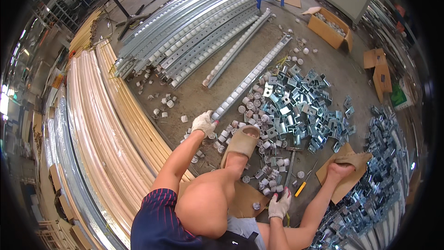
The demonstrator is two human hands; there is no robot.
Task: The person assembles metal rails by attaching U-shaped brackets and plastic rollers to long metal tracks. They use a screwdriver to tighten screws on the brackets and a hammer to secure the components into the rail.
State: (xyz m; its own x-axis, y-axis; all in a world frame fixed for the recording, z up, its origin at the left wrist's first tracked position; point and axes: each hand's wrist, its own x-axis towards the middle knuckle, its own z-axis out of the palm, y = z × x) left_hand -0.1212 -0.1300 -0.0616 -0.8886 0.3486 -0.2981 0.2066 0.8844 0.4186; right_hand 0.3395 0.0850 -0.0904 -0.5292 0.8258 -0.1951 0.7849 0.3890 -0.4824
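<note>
My left hand (204, 123), in a white glove with reddish fingertips, is closed on the near end of a roller track (247, 83). This long metal channel with a row of white rollers lies slanting away on the floor. My right hand (280, 204), gloved too, is closed around the lower end of a hammer (290, 169), whose head points away from me. Loose white rollers (252, 104) lie scattered around the track and my sandalled foot. Close to the right hand is a yellow-handled tool (300, 189), perhaps a screwdriver.
A heap of metal brackets (307, 106) lies to the right, and more brackets (365, 194) pile up at the lower right. Stacked roller tracks (194, 28) lie at the back. Long wrapped tubes (101, 125) line the left. An open cardboard box (330, 30) stands far right.
</note>
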